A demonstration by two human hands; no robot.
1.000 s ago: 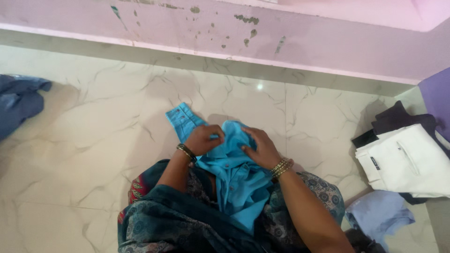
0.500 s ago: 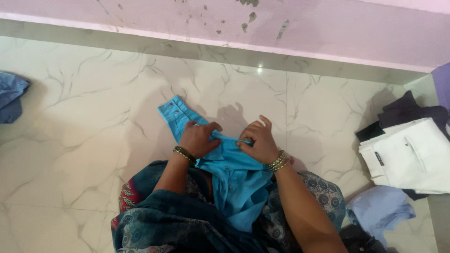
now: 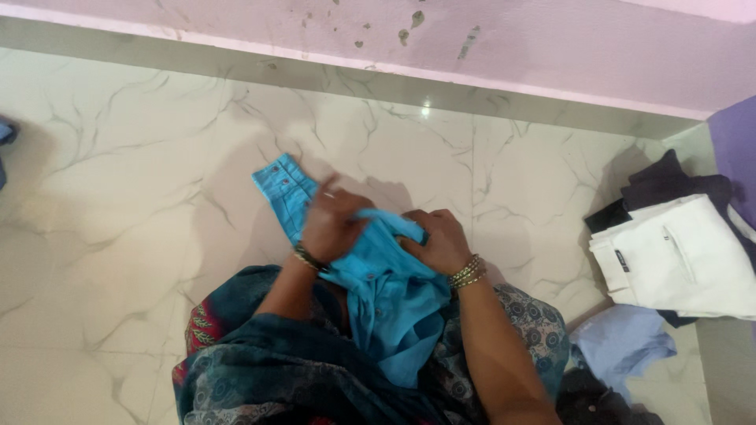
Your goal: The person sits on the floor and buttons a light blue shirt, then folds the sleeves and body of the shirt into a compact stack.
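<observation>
While bunched over the lap, bright blue shirt (image 3: 386,291), buttoned cuff splayed, left hand (image 3: 331,224) and right hand (image 3: 437,240) gripping its cloth.

Bare forearms; a dark beaded bangle (image 3: 312,258) on the left wrist, gold bangles (image 3: 467,272) on the right. Teal patterned garment (image 3: 260,370) with red trim.

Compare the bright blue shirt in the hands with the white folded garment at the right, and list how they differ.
The bright blue button shirt is crumpled and draped over the person's lap, with the left hand and right hand on it; the white folded garment lies flat and neat, untouched, on dark clothes. The shirt's cuff reaches the marble floor. Both are cloth.
</observation>
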